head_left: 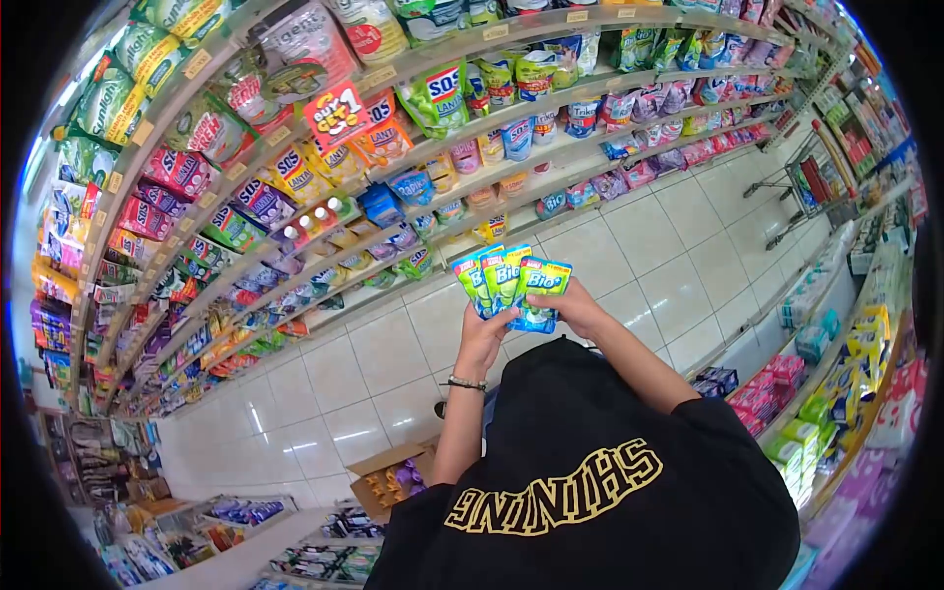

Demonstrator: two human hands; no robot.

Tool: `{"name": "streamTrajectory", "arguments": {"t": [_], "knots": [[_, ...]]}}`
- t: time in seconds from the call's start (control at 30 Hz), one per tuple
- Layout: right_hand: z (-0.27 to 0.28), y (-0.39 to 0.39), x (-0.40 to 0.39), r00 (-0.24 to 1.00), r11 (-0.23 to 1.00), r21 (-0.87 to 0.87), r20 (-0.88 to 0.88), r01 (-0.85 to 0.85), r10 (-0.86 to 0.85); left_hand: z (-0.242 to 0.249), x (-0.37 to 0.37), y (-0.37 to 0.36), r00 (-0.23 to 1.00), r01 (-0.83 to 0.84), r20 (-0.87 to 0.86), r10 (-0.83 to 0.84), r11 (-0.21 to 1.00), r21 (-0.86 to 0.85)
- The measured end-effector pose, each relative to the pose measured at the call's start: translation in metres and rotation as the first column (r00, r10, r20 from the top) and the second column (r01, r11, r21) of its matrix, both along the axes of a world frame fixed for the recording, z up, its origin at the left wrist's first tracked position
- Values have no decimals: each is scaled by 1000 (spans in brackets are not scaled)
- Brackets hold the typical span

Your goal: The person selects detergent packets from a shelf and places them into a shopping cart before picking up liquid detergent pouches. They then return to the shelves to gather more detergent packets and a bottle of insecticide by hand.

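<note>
Fanning three glossy green-and-blue plastic sachets above the white tiled floor, the left hand and right hand both pinch their lower edges; keeping labels facing up helps sorting.

Green and blue sachets, fanned between left hand and right hand: "Bio" legible on the front two, remaining print too small. Black shirt: "SHINING" in yellow outlined capitals, seen upside down from the head view. Shelf tag, red with yellow: "BUY 2 GET 1". Shelved pouches: "SOS" on green packs, again on yellow and purple ones lower left. Price strips along shelf edges unreadable.
</note>
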State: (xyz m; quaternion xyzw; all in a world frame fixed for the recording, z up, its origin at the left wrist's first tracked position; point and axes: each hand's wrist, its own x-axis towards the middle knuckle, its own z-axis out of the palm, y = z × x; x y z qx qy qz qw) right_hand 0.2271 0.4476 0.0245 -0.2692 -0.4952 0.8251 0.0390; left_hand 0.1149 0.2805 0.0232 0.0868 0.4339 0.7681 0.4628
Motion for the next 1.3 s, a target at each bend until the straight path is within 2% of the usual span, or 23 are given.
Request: {"name": "streamTrajectory", "arguments": {"t": [0.07,0.13,0.2,0.27,0.37,0.5,0.57,0.8,0.87,0.93,1.17,1.3], "knots": [[2,22,11,999,1000,-21,-45,-19,18,-6,16,18,1000,-21,-2,21,999,32],[15,38,19,999,999,-47,-52,-5,3,-1,29,38,980,-105,173,96,993,48],[9,52,30,997,992,-124,-61,28,-35,-3,39,52,989,-80,129,73,996,44],[6,65,41,998,993,-118,-59,7,-14,-9,48,64,991,-82,104,80,997,11],[-1,77,52,996,995,-62,-49,78,-81,-13,63,80,988,-96,124,97,995,-11],[-6,92,68,990,987,-83,7,138,-138,-12,76,93,991,-63,113,69,996,-59],[-5,96,76,985,965,-202,-14,168,-174,-11,82,96,994,-55,89,62,995,-85],[-16,98,89,987,947,-285,-2,151,-158,-5,96,93,998,-55,20,60,981,-188],[-12,98,91,989,911,-391,-5,132,-146,-2,103,89,998,-58,14,62,978,-202],[-10,98,93,990,918,-374,7,130,-138,7,113,86,997,-80,-18,78,960,-269],[1,103,119,995,847,-523,9,93,-103,3,150,79,995,-66,51,80,970,-235],[13,115,143,996,843,-532,27,85,-84,2,181,92,990,-68,110,90,979,-190]]}}
